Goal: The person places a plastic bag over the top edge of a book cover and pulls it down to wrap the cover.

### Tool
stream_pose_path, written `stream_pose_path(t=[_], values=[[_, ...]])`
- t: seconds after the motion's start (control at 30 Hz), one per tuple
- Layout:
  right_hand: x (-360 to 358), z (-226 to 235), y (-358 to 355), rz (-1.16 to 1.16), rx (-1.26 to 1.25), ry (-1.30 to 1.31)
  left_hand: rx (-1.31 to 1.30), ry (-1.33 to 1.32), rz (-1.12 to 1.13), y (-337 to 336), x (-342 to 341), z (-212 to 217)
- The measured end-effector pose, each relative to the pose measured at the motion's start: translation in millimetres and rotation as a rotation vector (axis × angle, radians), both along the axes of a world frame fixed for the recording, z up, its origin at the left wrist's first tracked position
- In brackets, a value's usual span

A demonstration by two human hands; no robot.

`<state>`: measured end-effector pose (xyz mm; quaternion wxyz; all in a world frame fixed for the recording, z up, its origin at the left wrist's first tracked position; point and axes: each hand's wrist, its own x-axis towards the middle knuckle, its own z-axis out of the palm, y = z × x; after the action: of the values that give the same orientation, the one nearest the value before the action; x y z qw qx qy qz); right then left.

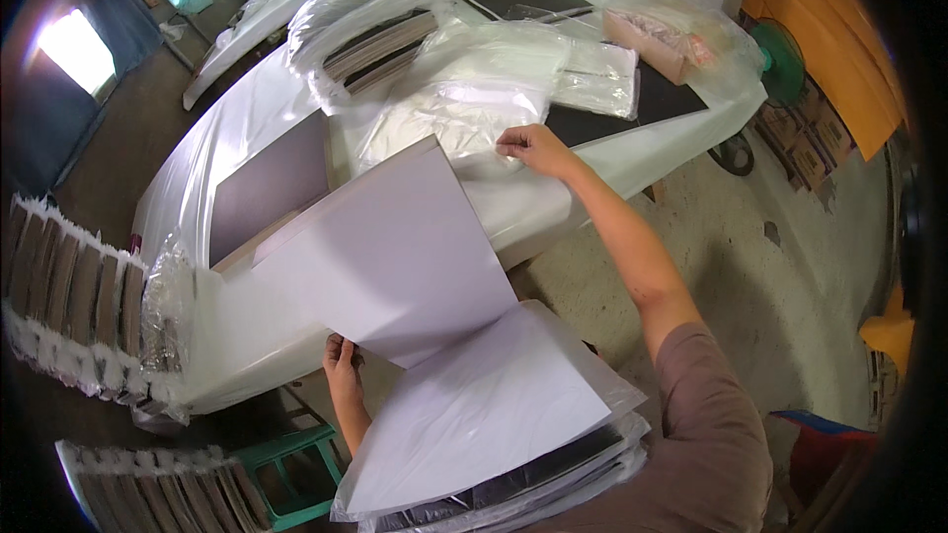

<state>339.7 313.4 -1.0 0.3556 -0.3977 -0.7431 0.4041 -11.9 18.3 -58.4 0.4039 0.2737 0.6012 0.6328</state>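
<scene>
My left hand (343,353) is closed on the lower edge of a large white-faced board (395,247), which tilts up in front of me. Its lower corner meets a second white sheet (494,405) on top of a stack of plastic-wrapped dark boards (523,489) at my lap. My right hand (533,148) reaches over the table, fingers pinched at the near edge of a pile of clear plastic bags (464,109). Left of the raised board, a dark flat board (272,183) lies on the plastic-covered table (583,207).
Bundled boards in plastic (380,49) and a cardboard box in a clear bag (647,44) stand farther back on the table. Wrapped bundles (74,286) sit at the left. A green plastic stool (296,464) is below; a green fan (778,61) is at the right.
</scene>
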Motion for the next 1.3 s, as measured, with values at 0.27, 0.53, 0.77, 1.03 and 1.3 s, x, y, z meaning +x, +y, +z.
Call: stream_pose_path(t=[0.27, 0.53, 0.77, 1.03, 1.3], values=[[10.4, 9.9, 4.8, 0.14, -0.028, -0.034, -0.02, -0.016, -0.005, 4.0, -0.1, 4.4], [-8.9, 26.0, 12.7, -0.231, -0.022, 0.419, -0.046, -0.026, -0.046, -0.4, -0.6, 14.9], [-15.0, 86.4, 30.3, 0.298, 0.064, -0.279, -0.031, 0.057, -0.052, -3.4, -2.8, 45.5], [-11.7, 34.9, 24.4, 0.376, -0.017, -0.365, -0.097, 0.15, -0.037, -8.8, 9.1, 57.1], [4.0, 16.3, 27.2, 0.277, 0.02, -0.369, -0.084, 0.228, -0.082, -8.7, 5.3, 52.5]])
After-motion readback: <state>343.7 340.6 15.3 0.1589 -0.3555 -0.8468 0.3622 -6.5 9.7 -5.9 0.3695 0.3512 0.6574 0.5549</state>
